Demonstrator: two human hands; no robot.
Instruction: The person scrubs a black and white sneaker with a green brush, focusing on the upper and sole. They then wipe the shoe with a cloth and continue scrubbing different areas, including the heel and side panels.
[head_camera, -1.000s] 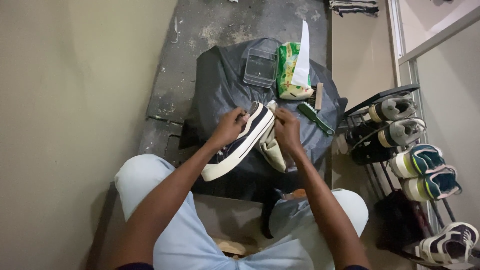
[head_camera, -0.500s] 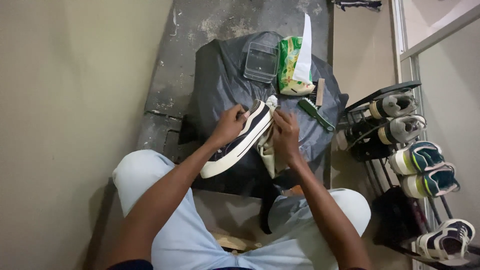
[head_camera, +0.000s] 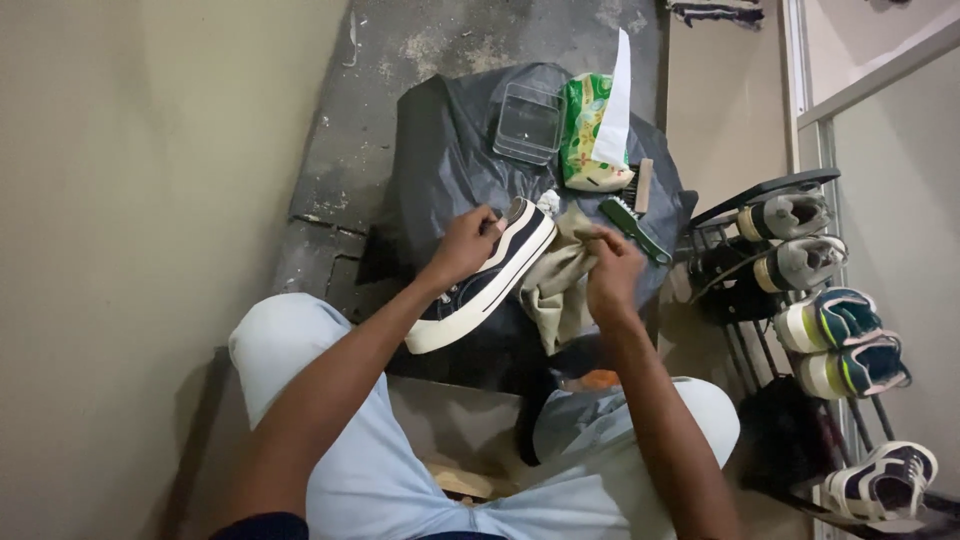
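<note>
My left hand grips a dark sneaker with a thick white sole, holding it on its side above a black plastic sheet. My right hand is pulled a little away from the shoe's right side and pinches a beige cloth that hangs between hand and shoe. A small crumpled white wad lies just beyond the shoe's toe.
On the sheet beyond the shoe are a clear plastic box, a green tissue pack with a white sheet sticking up, a wooden brush and a green brush. A shoe rack with several sneakers stands at the right. A wall runs along the left.
My right hand has drawn away from the shoe's sole to the right, taking the beige cloth with it. The left hand keeps its grip on the sneaker.
</note>
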